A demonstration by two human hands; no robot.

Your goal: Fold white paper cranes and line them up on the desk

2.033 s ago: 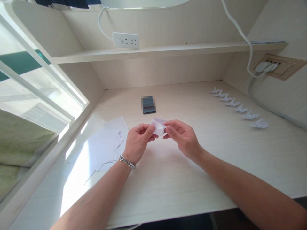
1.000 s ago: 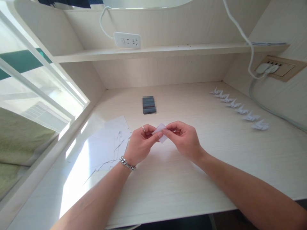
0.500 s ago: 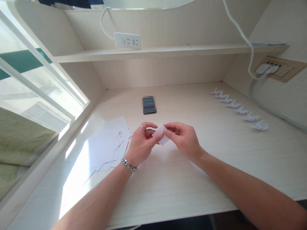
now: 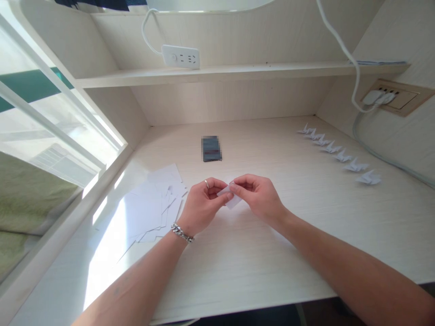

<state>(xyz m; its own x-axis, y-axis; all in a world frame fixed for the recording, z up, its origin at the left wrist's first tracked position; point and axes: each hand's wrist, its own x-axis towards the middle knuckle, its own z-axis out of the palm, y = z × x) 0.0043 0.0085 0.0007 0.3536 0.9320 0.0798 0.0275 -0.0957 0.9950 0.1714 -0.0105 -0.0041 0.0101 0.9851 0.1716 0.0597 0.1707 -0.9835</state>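
Note:
A small folded piece of white paper [image 4: 234, 201] is held between my two hands above the desk, in the middle of the head view. My left hand [image 4: 204, 201], with a ring on one finger and a chain bracelet at the wrist, pinches its left side between thumb and fingers. From the other side, my right hand [image 4: 260, 194] grips the upper right part with thumb and forefinger. The fingers cover much of the paper, so its exact folds are hidden.
Loose white paper sheets [image 4: 142, 210] lie to the left, partly in sunlight. A dark phone [image 4: 211, 148] rests beyond my hands. Several folded paper cranes [image 4: 342, 155] stand in a row at the right. Behind is a shelf [image 4: 238, 73] bearing a power strip [image 4: 180, 57].
The fingers of my left hand have drawn in toward the right hand at the paper's upper edge. Less of the paper's top shows now. Everything else stays where it was.

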